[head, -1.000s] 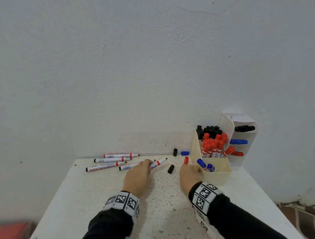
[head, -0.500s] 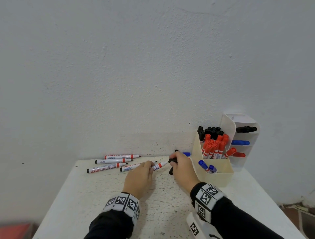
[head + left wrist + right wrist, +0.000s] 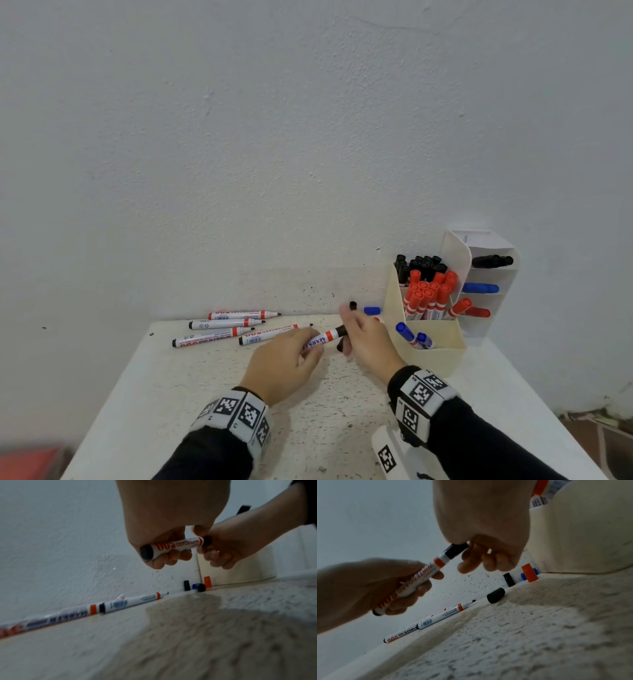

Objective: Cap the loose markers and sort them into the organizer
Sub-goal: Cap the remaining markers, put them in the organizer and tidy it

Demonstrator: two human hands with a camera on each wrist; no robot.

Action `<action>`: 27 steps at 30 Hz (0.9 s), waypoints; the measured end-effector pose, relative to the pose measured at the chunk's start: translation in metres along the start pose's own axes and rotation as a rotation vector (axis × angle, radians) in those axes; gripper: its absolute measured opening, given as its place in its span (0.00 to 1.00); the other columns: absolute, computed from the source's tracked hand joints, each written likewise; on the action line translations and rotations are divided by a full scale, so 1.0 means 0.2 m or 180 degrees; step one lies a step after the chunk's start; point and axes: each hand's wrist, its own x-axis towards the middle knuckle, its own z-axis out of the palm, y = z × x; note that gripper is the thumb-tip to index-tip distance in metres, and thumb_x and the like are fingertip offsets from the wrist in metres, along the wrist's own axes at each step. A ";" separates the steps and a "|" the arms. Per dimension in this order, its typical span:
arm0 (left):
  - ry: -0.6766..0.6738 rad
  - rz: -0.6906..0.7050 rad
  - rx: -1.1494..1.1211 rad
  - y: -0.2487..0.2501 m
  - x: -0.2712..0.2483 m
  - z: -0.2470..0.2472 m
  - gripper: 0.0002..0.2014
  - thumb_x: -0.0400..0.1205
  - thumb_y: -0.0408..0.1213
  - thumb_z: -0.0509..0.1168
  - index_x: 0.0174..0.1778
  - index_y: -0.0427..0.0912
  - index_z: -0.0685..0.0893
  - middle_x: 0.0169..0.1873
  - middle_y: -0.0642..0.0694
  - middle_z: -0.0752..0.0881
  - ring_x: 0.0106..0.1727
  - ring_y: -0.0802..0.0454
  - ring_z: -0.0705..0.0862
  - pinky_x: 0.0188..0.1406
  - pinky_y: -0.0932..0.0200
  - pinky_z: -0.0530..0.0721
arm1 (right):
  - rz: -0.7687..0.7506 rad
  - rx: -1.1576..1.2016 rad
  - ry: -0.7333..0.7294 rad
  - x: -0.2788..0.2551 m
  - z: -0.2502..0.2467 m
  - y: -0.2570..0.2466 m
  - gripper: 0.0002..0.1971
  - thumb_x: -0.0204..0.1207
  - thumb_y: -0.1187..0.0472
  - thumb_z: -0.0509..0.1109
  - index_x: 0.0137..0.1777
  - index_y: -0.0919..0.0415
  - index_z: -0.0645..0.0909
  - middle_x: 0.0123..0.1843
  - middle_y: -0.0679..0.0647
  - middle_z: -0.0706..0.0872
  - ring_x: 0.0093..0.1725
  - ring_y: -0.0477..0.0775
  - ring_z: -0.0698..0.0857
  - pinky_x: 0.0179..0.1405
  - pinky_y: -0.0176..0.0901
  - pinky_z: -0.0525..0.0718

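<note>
My left hand (image 3: 313, 346) grips a white marker (image 3: 322, 339) with a red band and holds it just above the table. My right hand (image 3: 346, 337) pinches a black cap (image 3: 341, 330) that sits over the marker's tip. The right wrist view shows the cap (image 3: 455, 551) on the marker (image 3: 419, 577), with a little white barrel between cap and band. Several uncapped markers (image 3: 222, 323) lie at the back left. The cream organizer (image 3: 435, 356) at the right holds black, red and blue capped markers.
Loose caps lie near the wall: a black one upright (image 3: 353, 305), a blue one (image 3: 372, 310), a black one on its side (image 3: 495, 595), a red one (image 3: 529, 572). A white shelf unit (image 3: 493, 274) with markers stands behind the organizer. The white table (image 3: 171, 394) ends at the wall.
My right hand picked up a black cap and brought it onto the marker's tip. My left hand lifted the marker off the table.
</note>
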 end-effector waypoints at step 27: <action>-0.0103 -0.0463 -0.0719 -0.01 0.13 0.02 0.15 0.86 0.45 0.52 0.62 0.45 0.79 0.56 0.47 0.81 0.53 0.55 0.78 0.57 0.59 0.76 | -0.1540 -0.0304 0.0927 0.00 -0.18 -0.31 0.03 0.80 0.60 0.65 0.46 0.58 0.78 0.39 0.47 0.77 0.35 0.36 0.76 0.37 0.23 0.73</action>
